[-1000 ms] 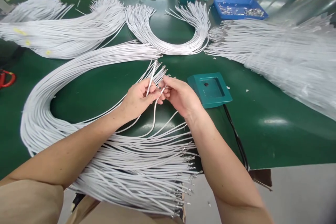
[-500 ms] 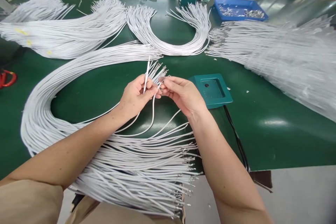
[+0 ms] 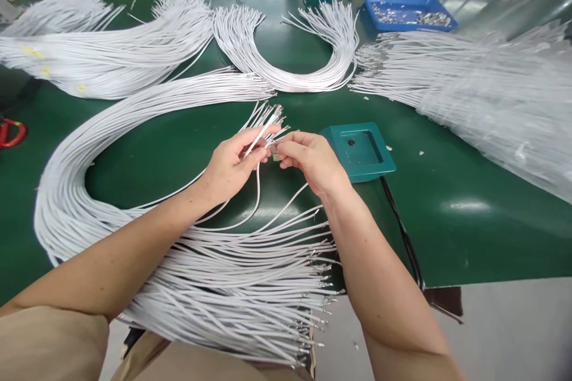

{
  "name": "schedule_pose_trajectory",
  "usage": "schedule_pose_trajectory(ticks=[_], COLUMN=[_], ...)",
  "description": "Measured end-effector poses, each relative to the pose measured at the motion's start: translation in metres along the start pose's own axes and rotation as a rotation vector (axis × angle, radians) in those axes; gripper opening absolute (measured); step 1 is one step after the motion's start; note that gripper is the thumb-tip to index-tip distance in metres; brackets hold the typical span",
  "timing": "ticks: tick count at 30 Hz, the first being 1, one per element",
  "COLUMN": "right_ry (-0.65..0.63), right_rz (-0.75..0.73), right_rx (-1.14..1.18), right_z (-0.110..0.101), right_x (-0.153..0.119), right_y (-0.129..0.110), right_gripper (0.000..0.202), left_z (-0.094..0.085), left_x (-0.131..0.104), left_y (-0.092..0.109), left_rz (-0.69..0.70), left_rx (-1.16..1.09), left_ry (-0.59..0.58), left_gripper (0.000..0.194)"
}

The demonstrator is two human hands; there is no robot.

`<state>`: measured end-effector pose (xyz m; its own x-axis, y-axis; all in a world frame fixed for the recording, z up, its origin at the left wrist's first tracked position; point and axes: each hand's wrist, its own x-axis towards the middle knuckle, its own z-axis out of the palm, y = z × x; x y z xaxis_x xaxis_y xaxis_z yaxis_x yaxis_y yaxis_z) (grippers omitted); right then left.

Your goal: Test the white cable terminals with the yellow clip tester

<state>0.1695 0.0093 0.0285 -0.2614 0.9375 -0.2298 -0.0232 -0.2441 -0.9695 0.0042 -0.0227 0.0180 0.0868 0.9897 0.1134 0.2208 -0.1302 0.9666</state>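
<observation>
My left hand (image 3: 239, 158) is closed on white cables, one of them slanting up between its thumb and fingers. Just to its right, my right hand (image 3: 308, 158) pinches a small piece at a cable end, too small to make out. The tips of both hands nearly meet. Behind them lie several cable ends (image 3: 272, 116) with metal tips. A large bundle of white cables (image 3: 67, 172) curves round on the left, and its loose ends (image 3: 250, 297) spread below my hands with metal terminals at the right.
A teal device (image 3: 361, 152) with a black cord stands right of my hands. Farther back are a blue tray (image 3: 409, 12) of small metal parts and a curved cable bundle (image 3: 295, 80). Plastic-covered cables (image 3: 491, 95) lie right; red-handled tool (image 3: 12, 132) far left.
The cable in my left hand has tilted from nearly upright toward the right, and the left fingers have stretched out a little. My right hand has shifted slightly away from the left.
</observation>
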Motion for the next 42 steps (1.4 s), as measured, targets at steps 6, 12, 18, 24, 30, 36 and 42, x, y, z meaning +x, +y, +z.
schedule_pose_trajectory(ticks=[6,12,18,24,30,36,42], right_ry=[-0.007,0.000,0.047,0.062,0.022,0.093,0.118], right_rz=[-0.133,-0.478,-0.771,-0.576,-0.589,-0.566,-0.544], right_rx=[-0.014,-0.535,-1.225,-1.453,-1.429,-1.438,-1.461], right_z=[-0.003,0.000,-0.006,-0.026,-0.034,-0.032,-0.031], right_x=[-0.001,-0.001,-0.004,-0.005,0.000,0.002,0.003], right_y=[-0.002,0.008,0.008,0.001,0.004,0.006,0.005], right_gripper=[0.021,0.018,0.030,0.008,0.017,0.022,0.022], left_z=[-0.001,-0.002,-0.006,-0.003,0.001,0.006,0.008], left_x=[0.002,0.005,0.011,0.014,0.013,0.013,0.012], left_y=[0.001,0.002,-0.001,-0.016,-0.028,-0.028,-0.026], left_rz=[-0.007,-0.173,-0.502,-0.359,-0.313,-0.312,-0.323], left_rx=[-0.001,-0.265,-0.514,-0.232,-0.172,-0.086,0.000], left_ry=[-0.025,-0.120,-0.185,-0.093,-0.144,-0.119,-0.128], left_gripper=[0.036,0.040,0.033,0.044,0.043,0.042,0.038])
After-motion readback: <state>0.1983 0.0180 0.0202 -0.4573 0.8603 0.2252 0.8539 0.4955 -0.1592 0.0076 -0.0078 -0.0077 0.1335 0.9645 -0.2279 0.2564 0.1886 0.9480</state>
